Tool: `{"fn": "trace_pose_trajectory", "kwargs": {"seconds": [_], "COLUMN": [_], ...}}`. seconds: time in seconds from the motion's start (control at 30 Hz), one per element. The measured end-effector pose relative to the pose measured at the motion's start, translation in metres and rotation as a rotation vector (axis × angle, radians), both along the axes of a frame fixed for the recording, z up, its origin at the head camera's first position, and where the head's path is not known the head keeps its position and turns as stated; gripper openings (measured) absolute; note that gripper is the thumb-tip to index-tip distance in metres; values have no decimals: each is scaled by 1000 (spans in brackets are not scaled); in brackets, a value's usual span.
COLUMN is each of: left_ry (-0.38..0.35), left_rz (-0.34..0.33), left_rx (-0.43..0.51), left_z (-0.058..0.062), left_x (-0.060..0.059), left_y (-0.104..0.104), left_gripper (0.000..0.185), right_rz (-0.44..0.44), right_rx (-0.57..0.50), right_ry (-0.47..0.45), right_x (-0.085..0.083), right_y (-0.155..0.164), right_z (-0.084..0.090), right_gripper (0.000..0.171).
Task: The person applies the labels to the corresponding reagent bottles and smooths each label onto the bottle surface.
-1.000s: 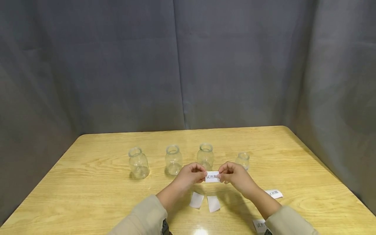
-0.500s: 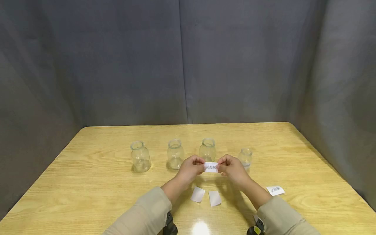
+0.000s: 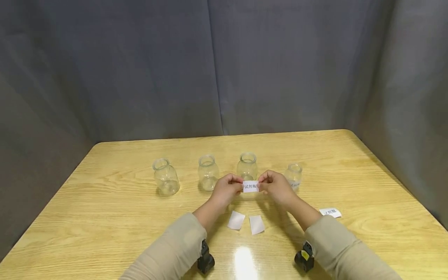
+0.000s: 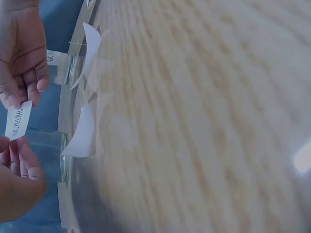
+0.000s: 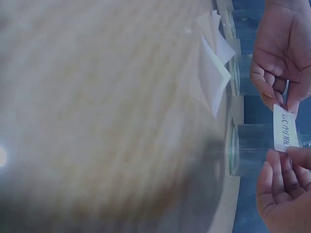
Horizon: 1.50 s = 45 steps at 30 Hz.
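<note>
Between both hands a small white label (image 3: 250, 186) with printed black characters is stretched flat, raised above the table. My left hand (image 3: 224, 191) pinches its left end, and my right hand (image 3: 278, 189) pinches the right end. Just behind the label stands a clear glass jar (image 3: 247, 167), its lower part hidden by the label and fingers. In the left wrist view the label (image 4: 18, 120) shows its printed face between the two sets of fingertips. Right of my right hand is another glass jar (image 3: 294, 175) bearing a label, partly covered by the hand.
Two more glass jars, a middle one (image 3: 208, 173) and a left one (image 3: 166, 177), stand in the same row. Two blank white paper pieces (image 3: 236, 220) lie on the wooden table (image 3: 105, 225) below the hands. A printed label (image 3: 330, 212) lies by the right forearm.
Both hands keep pinching the label. The head view has tilted down, so the table and everything on it sit higher in the frame. The right sleeve now hides the label at the front right.
</note>
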<state>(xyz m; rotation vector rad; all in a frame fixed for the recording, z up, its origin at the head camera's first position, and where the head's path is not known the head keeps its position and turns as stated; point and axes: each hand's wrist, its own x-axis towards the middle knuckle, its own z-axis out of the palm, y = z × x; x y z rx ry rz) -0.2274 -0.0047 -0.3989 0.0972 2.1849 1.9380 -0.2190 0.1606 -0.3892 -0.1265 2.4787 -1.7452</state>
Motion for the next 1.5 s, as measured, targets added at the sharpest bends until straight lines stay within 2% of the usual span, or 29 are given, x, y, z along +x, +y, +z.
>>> {"fn": "trace_pose_trajectory", "kwargs": {"seconds": [0.2,0.33,0.53,0.83,1.0,1.1,1.27,1.5], "left_ry": [13,46,132,276,293,281,258,327], "left_rz": [9,18,29,103,114,97,62,46], "left_rx": [-16,-51,-153,-330,-393,-410,-382,-392], "left_z": [8,6,8,17,19,17,9,-2], "left_x": [-7,-11,-12,-14,-17,-18,-17,-13], "left_y": [-3,-2,-3,4,7,7,6,4], "left_gripper": [18,17,12,6,6,6,6,6], "right_rz": [-52,-101,-138,-176,-183,-181,-168,-193], "right_rx": [-10,-9,33,31,23,1,-10,21], "right_ry": [24,27,52,101,68,57,58,84], "right_x": [-8,-9,-11,-18,-21,-20,-19,-18], "right_y": [-6,-10,-13,-14,-15,-14,-13,-14], "right_z": [8,6,5,6,6,4,-4,-13], "right_gripper": [9,9,8,7,8,7,6,6]}}
